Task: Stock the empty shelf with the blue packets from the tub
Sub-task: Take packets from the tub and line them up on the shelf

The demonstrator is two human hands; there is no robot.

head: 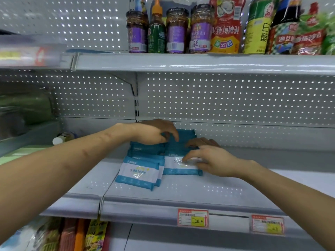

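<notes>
The blue packets (143,171) lie flat in two rows on the shelf (181,194), long axes left to right. Our left hand (155,134) pinches a rear one. Our right hand (210,160), nearer us, grips the front-right one, thumb on its white face.

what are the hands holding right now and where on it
Right hand grips the front right blue packet at its right end. Left hand rests curled fingers on top of the rear packets; a true grip cannot be told.
</notes>
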